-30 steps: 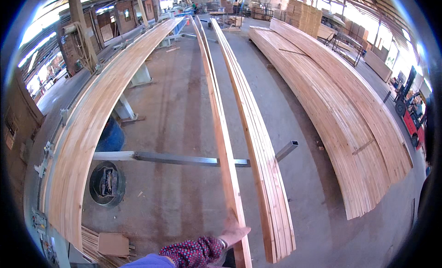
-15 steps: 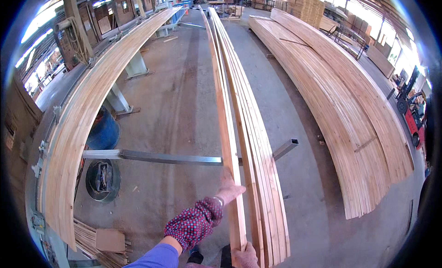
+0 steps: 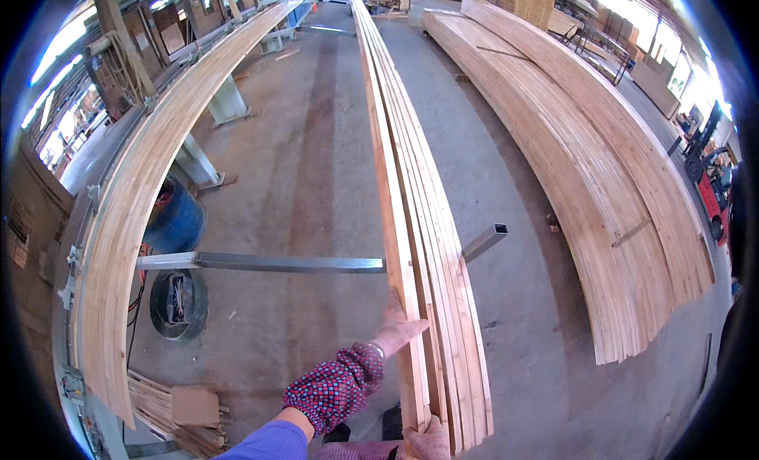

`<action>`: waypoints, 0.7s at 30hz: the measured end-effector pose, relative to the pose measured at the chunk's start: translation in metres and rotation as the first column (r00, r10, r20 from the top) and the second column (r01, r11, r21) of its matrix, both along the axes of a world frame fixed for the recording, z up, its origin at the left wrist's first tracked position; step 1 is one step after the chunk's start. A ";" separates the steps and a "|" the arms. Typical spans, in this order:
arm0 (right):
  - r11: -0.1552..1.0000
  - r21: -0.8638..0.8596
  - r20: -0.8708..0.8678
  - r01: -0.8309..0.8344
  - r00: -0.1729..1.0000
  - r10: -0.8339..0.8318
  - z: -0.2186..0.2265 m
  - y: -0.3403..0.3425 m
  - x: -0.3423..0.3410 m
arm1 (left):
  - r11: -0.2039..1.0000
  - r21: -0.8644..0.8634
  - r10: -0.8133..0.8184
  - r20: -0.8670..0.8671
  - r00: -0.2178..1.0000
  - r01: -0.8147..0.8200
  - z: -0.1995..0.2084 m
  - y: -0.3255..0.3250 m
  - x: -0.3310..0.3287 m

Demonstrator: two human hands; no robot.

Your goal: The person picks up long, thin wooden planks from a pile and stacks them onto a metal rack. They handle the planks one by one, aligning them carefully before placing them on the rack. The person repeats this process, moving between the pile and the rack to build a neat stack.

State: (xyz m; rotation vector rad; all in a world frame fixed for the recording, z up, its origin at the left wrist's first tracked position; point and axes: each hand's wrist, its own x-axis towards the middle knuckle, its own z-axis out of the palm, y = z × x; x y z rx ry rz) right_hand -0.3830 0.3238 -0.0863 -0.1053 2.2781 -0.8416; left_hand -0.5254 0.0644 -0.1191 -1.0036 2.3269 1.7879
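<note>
A long, narrow wooden board [image 3: 388, 193] runs away from me along the left side of several similar boards [image 3: 444, 258]. My left hand [image 3: 401, 331] is closed around it, thumb across the top and fingers down its left side. At the near end, low in the picture, my right hand [image 3: 428, 441] grips the same board; some of its fingers are hidden. A thin dark gap shows between this board and the others near my hands. Beneath them all passes a grey metal bar [image 3: 292, 264], its square end sticking out on the right.
Wide layers of boards [image 3: 553, 167] lie on the right. A long run of boards [image 3: 150, 199] rests on a machine on the left. Below it stand a blue drum [image 3: 175, 219], a dark bucket [image 3: 179, 306] and a cardboard box [image 3: 194, 406] on thin strips. A red forklift [image 3: 711, 195] is far right.
The held board has shifted right, against the neighbouring boards, and the gap along its length has narrowed. Both hands moved right with it. The view has tilted slightly.
</note>
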 end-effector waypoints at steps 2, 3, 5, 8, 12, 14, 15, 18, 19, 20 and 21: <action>0.997 -0.054 0.118 0.049 0.992 -0.043 0.016 -0.003 -0.009 | 0.996 0.068 -0.038 -0.141 0.989 0.048 -0.005 -0.001 -0.001; 0.994 -0.076 0.177 0.083 0.982 -0.068 0.022 -0.004 -0.011 | 0.993 0.095 -0.056 -0.196 0.979 0.076 0.001 0.001 -0.006; 0.952 -0.205 0.267 0.228 0.949 -0.170 0.030 -0.009 -0.007 | 0.987 0.065 0.156 -0.259 0.953 -0.144 -0.023 0.000 0.005; 0.945 -0.256 0.277 0.203 0.952 -0.129 0.058 -0.011 -0.020 | 0.979 0.193 0.121 -0.270 0.955 -0.069 -0.006 -0.007 0.010; 0.823 -0.382 0.421 0.420 0.872 -0.250 0.047 -0.014 -0.008 | 0.915 0.382 0.252 -0.281 0.926 -0.132 0.006 -0.015 0.021; 0.849 -0.341 0.456 0.404 0.861 -0.227 0.042 -0.012 -0.010 | 0.910 0.348 0.297 -0.173 0.939 -0.224 0.011 -0.024 0.033; 0.861 -0.320 0.470 0.396 0.855 -0.218 0.038 -0.013 -0.011 | 0.906 0.330 0.320 -0.121 0.940 -0.266 0.011 -0.032 0.039; 0.855 -0.509 -0.140 -0.097 0.990 0.030 -0.024 0.008 0.005 | 0.757 0.628 0.405 -0.237 0.883 -0.179 -0.021 -0.050 0.061; 0.824 -0.496 -0.347 -0.274 0.932 0.101 -0.043 0.012 0.005 | 0.663 0.739 0.475 -0.293 0.829 -0.119 -0.027 -0.053 0.068; 0.869 -0.365 0.439 0.334 0.885 -0.155 0.022 -0.009 -0.011 | 0.607 0.789 0.499 -0.285 0.819 -0.095 -0.035 -0.057 0.078; 0.811 -0.401 0.527 0.426 0.831 -0.176 0.018 -0.007 -0.013 | 0.549 0.834 0.514 -0.283 0.810 -0.057 -0.033 -0.058 0.084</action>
